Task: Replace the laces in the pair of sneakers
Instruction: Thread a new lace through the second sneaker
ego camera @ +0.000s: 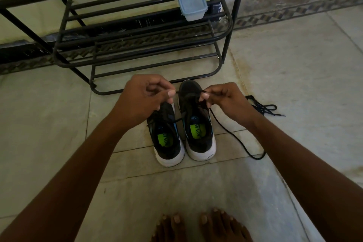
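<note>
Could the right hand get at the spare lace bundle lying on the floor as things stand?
Probably yes: the lace bundle lies on open floor just right of the right hand, with nothing between them, though that hand now pinches a lace.

We observe both forearms bare, no sleeves in view. The left hand (143,94) and right hand (225,98) carry no gloves. Bare toes (198,224) at six o'clock, no footwear.

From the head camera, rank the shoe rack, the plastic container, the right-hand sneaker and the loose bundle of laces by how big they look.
1. Shoe rack, by far the largest.
2. Right-hand sneaker.
3. and 4. Plastic container and loose bundle of laces: they look alike in extent, and the container sits farther from the camera, so no ranking.
</note>
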Action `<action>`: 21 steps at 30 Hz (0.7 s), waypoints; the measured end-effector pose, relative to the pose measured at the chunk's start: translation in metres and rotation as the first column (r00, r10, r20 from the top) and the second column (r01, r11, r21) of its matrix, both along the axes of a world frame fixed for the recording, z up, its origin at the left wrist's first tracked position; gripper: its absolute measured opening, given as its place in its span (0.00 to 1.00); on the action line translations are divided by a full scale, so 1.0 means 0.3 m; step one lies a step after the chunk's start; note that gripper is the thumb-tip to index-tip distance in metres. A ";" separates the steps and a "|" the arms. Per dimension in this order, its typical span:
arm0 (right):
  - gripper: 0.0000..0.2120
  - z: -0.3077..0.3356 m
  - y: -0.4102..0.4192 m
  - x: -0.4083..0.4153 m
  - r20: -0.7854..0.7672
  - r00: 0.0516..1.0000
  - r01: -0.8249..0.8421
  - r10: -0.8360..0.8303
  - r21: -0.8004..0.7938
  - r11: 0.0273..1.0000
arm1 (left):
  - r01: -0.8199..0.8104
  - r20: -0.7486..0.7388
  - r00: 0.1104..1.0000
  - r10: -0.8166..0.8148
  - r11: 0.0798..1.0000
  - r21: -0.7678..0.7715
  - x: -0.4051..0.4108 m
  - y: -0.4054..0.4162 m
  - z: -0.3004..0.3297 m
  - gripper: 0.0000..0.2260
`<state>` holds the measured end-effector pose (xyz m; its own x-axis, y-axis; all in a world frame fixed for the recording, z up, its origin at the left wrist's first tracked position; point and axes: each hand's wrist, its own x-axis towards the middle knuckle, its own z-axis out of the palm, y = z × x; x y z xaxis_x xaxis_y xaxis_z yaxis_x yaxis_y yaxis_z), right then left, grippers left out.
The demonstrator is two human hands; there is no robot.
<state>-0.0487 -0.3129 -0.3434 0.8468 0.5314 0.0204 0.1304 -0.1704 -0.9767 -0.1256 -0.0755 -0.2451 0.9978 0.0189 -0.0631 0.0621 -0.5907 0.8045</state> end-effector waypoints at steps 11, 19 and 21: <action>0.08 -0.066 -0.011 -0.142 0.018 0.996 0.089 -0.087 -0.121 0.989 | -0.240 0.179 0.926 0.333 0.883 -0.404 0.022 -0.111 -0.039 0.04; 0.12 -0.108 -0.110 -0.272 0.044 0.929 0.369 -0.368 -0.202 0.907 | -0.168 0.021 0.973 0.232 0.764 -0.623 -0.007 -0.207 -0.061 0.13; 0.09 -0.149 -0.161 -0.289 0.175 0.870 0.492 -0.460 -0.280 0.824 | -0.181 0.003 0.974 0.227 0.784 -0.594 -0.011 -0.219 -0.069 0.13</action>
